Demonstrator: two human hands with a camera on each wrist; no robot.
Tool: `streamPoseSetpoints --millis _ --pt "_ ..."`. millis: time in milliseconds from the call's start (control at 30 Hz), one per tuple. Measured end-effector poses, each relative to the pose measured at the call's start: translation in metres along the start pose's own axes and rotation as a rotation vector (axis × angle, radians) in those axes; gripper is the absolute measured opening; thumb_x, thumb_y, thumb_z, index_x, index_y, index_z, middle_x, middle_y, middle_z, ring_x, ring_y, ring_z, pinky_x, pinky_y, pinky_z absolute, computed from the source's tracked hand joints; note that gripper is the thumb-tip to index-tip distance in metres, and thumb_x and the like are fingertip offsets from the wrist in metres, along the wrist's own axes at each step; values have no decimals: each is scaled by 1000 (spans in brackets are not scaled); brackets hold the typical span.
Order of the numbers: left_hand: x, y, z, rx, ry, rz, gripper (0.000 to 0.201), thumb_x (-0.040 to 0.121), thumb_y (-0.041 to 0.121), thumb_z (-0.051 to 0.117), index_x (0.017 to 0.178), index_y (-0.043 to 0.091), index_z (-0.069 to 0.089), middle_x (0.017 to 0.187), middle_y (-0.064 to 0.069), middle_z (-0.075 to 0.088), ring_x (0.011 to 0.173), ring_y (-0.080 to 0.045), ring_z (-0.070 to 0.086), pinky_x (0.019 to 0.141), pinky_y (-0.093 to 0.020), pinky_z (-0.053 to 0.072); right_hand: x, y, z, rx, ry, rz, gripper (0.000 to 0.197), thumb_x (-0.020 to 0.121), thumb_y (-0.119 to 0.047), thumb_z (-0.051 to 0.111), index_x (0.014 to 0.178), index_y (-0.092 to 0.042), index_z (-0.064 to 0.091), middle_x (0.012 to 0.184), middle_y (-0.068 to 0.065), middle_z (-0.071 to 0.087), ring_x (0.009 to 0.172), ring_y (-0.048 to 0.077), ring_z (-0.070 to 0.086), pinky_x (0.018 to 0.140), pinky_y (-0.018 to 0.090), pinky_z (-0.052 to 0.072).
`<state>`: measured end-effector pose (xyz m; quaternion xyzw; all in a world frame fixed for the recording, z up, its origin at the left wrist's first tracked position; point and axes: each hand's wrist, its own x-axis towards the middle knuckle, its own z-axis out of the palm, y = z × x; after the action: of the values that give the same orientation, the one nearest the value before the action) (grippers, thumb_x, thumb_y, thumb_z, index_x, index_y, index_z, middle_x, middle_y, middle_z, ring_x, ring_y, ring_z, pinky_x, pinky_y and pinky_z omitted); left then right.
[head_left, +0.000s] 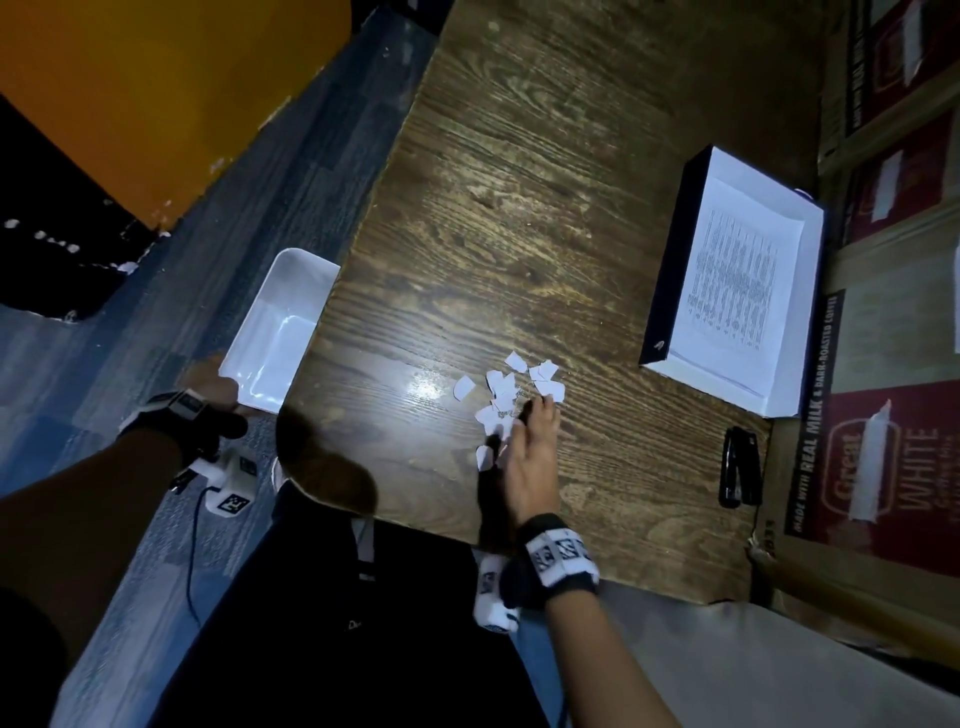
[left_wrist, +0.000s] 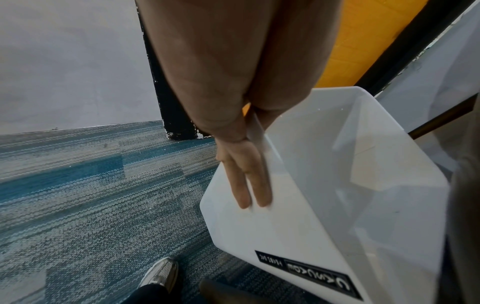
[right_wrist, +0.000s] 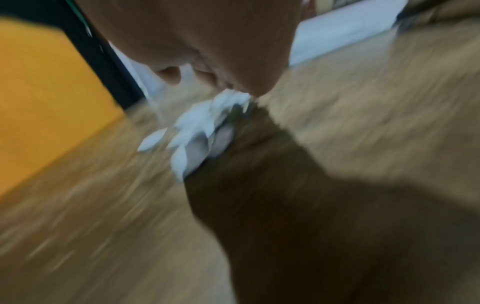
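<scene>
A loose pile of torn white paper scraps (head_left: 511, 392) lies on the dark wooden table (head_left: 519, 208), near its front edge. My right hand (head_left: 524, 423) lies flat on the near side of the pile, fingers stretched out and touching the scraps. The right wrist view is motion-blurred; the scraps (right_wrist: 197, 127) show just under the fingertips (right_wrist: 168, 76). My left hand (head_left: 208, 402) holds an empty white plastic bin (head_left: 280, 322) against the table's left edge, below tabletop height. Its fingers (left_wrist: 246, 181) press the bin's (left_wrist: 324, 185) outer wall and the thumb sits over the rim.
At the right of the table stands a shallow box (head_left: 670, 270) holding printed sheets (head_left: 737, 280). A black stapler (head_left: 740, 467) lies near the front right corner. Cardboard cartons (head_left: 883, 467) line the right side. Blue carpet (left_wrist: 91, 195) and my shoe (left_wrist: 161, 271) are below.
</scene>
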<state>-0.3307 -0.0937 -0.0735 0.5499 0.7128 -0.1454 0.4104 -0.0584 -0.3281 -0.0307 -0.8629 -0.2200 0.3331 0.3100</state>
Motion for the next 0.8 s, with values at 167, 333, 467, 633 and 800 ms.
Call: streamPoseSetpoints --millis 167,333,467,633,800 --pt "-1 -4 5 -74 54 -76 45 94 -8 42 138 -14 39 141 -35 44 130 -45 44 105 -42 38 -10 21 -57 463 -251 67 29 91 -15 48 92 4 71 83 12 75 76 24 70 75 35 51" --pt "6 -8 0 -104 -8 -33 44 93 -10 44 137 -15 41 140 -36 44 130 -46 45 107 -44 36 1 35 -37 487 -752 327 57 78 -47 56 85 9 69 83 30 69 67 35 70 58 32 54" --pt "9 -10 -4 -95 -42 72 50 91 -11 47 140 -10 40 142 -36 42 131 -47 42 109 -49 35 34 9 -21 468 -706 338 63 84 -43 46 89 18 62 81 32 68 66 37 71 58 33 59" --pt "14 -11 -5 -65 -52 100 53 87 -12 52 139 -9 42 141 -34 44 130 -47 43 108 -49 35 80 -29 -14 555 -597 252 57 98 -33 28 92 13 61 80 23 71 72 35 72 67 33 60" --pt "23 -15 -3 -125 -44 33 49 88 -12 47 137 -8 44 139 -34 47 127 -47 47 108 -50 39 89 -37 -31 775 -392 93 43 91 -26 35 95 10 60 87 20 73 83 33 71 74 32 58"
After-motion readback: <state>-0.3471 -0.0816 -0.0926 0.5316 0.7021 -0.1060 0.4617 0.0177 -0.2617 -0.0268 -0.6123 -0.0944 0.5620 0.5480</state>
